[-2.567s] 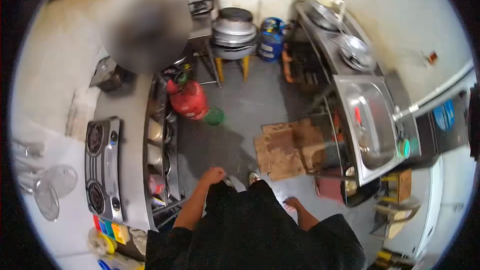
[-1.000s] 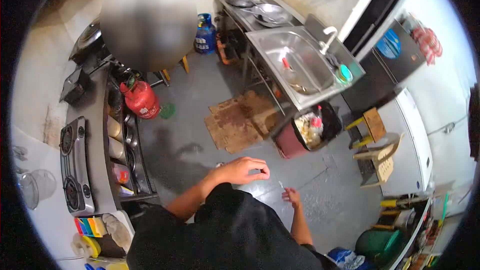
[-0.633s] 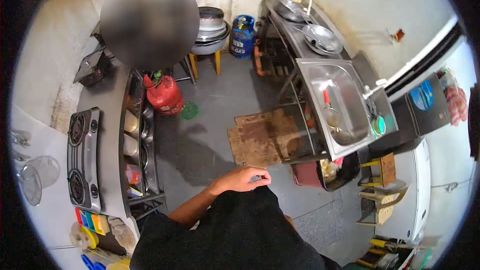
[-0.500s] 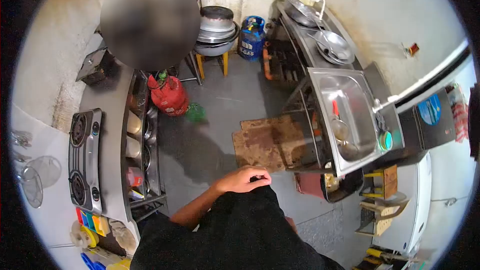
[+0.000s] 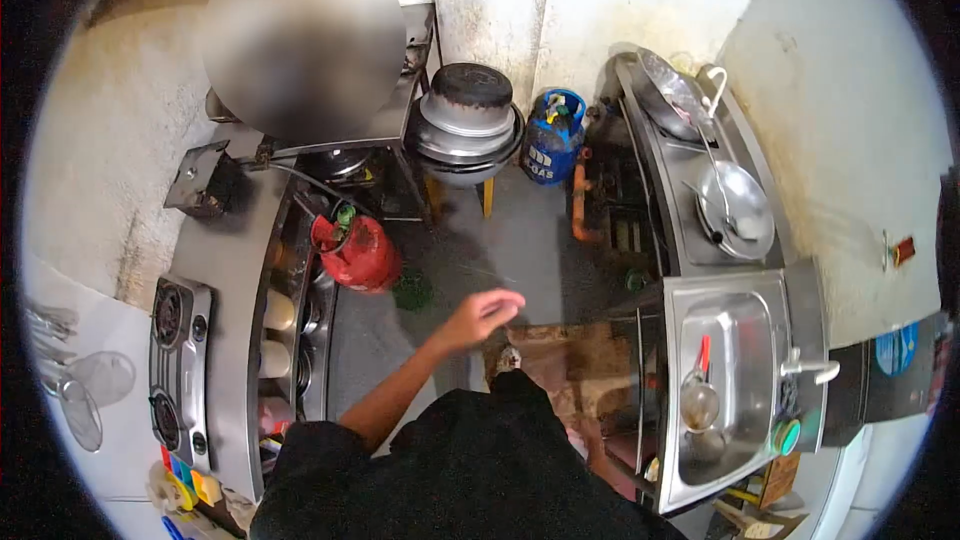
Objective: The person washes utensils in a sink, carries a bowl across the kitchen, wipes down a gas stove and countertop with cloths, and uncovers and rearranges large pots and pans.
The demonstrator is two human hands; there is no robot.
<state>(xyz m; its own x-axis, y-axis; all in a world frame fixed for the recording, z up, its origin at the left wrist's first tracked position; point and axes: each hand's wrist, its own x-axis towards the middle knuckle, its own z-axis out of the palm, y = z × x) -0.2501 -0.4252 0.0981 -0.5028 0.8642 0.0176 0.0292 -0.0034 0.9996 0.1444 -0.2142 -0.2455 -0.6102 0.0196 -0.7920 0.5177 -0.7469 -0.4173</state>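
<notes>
My left hand (image 5: 480, 320) is raised in front of my body over the floor, its fingers curled toward the thumb; what lies between them, if anything, cannot be made out. My right hand (image 5: 592, 433) hangs low beside my black shirt, close to the sink counter, partly hidden and blurred. A flattened brown cardboard (image 5: 570, 350) lies on the floor ahead, with one foot at its edge. The steel sink (image 5: 735, 340) on the right holds a red-handled strainer (image 5: 700, 402). A green-lidded container (image 5: 787, 436) stands at the sink's corner.
A two-burner stove (image 5: 182, 370) stands on the left counter (image 5: 225, 280). Ahead are a red gas cylinder (image 5: 358, 255), a blue gas cylinder (image 5: 553, 140) and stacked pots (image 5: 470, 115) on a yellow-legged stool. Pans (image 5: 735, 210) rest on the right counter.
The view has moved forward toward the cylinders and sink. My left hand has risen farther out from my body. My right hand shows again beside the counter.
</notes>
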